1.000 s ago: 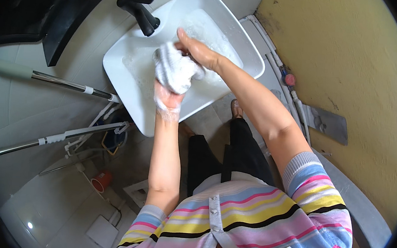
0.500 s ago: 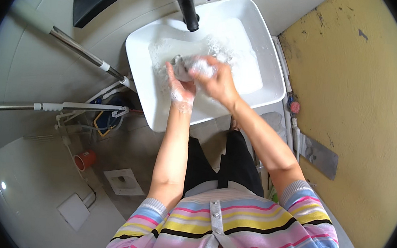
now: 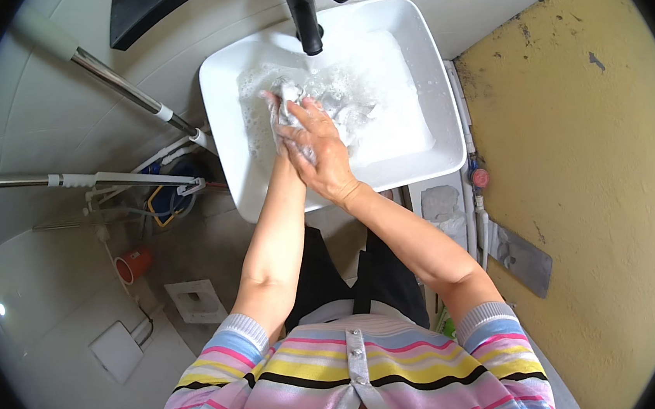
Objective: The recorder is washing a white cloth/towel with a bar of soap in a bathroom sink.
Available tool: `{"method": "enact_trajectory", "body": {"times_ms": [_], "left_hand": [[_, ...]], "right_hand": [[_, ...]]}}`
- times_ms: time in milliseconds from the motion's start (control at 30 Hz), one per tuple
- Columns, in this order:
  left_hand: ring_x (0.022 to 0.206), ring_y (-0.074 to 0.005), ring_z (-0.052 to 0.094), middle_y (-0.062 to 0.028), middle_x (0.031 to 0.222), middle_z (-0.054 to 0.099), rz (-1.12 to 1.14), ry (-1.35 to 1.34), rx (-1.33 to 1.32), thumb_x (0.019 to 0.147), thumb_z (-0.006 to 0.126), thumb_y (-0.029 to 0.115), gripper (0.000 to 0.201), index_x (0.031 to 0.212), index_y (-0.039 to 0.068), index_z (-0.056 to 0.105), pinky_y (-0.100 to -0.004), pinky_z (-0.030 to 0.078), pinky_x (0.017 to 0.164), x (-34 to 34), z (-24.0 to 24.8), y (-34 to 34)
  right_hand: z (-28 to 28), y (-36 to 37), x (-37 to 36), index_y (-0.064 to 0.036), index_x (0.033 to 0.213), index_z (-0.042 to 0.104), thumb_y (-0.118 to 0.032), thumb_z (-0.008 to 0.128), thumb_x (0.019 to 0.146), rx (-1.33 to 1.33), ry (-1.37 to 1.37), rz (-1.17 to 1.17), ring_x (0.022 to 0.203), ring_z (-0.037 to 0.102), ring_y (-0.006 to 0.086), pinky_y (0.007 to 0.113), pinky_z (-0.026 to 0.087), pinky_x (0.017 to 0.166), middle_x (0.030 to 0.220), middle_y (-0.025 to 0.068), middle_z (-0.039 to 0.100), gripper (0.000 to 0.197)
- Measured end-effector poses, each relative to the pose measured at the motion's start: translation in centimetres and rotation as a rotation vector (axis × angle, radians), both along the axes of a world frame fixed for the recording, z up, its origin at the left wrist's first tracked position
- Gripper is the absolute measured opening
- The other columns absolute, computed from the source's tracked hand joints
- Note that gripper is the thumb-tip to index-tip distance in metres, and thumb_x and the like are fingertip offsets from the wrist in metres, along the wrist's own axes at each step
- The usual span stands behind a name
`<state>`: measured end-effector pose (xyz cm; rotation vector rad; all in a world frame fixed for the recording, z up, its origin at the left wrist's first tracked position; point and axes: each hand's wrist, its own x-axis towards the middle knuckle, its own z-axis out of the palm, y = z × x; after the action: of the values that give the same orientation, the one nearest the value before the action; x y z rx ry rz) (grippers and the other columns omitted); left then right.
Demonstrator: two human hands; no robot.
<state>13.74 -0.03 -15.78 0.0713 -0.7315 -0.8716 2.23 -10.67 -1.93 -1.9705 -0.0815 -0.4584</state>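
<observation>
A wet, soapy white-and-grey cloth (image 3: pixel 290 92) is pressed between my two hands over the sink; its exact kind cannot be made out. My left hand (image 3: pixel 271 114) lies underneath with the cloth in its palm, suds on its skin and much of it covered. Across the top, my right hand (image 3: pixel 324 157) bears down on the cloth with its fingers bent over it and foam between them. The white rectangular sink (image 3: pixel 449 149) holds cloudy, foamy water (image 3: pixel 264 82), and more whitish cloth (image 3: pixel 354 117) seems to lie in it beside my hands.
A black faucet (image 3: pixel 305 19) rises at the sink's far edge. Two metal poles (image 3: pixel 120 85) lean in from the left. On the floor at lower left stand a red cup (image 3: pixel 133 265) and a blue-yellow object (image 3: pixel 164 204). A yellow wall (image 3: pixel 582 149) and white pipes (image 3: pixel 466 178) border the right.
My right hand has come down and left, from rubbing above the cloth to lying over my left hand and wrist. The cloth is now farther up between them.
</observation>
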Motion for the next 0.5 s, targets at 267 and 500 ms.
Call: {"method": "enact_trajectory", "body": {"times_ms": [267, 500], "left_hand": [[0.105, -0.019, 0.057, -0.0052, 0.125, 0.054, 0.553, 0.702, 0.986, 0.1, 0.038, 0.05, 0.052, 0.135, 0.012, 0.044, -0.0326, 0.049, 0.089, -5.9, 7.8, -8.1], [0.132, -0.0252, 0.041, -0.0082, 0.139, 0.046, 0.47, 0.544, 0.891, 0.102, 0.03, 0.043, 0.049, 0.136, 0.01, 0.044, -0.0392, 0.032, 0.11, -7.2, 9.6, -9.9]], "right_hand": [[-2.7, -5.2, 1.1, -0.005, 0.119, 0.063, -0.027, 0.065, 0.085, 0.272, 0.328, -0.239, 0.119, 0.056, 0.0334, 0.04, 0.042, 0.103, 0.123, 0.0163, 0.062, 0.041], [-3.4, -8.4, 3.8, -0.0072, 0.117, 0.065, -0.027, 0.051, 0.091, 0.123, 0.462, -0.319, 0.116, 0.056, 0.0385, 0.043, 0.038, 0.105, 0.117, 0.0221, 0.063, 0.035]]}}
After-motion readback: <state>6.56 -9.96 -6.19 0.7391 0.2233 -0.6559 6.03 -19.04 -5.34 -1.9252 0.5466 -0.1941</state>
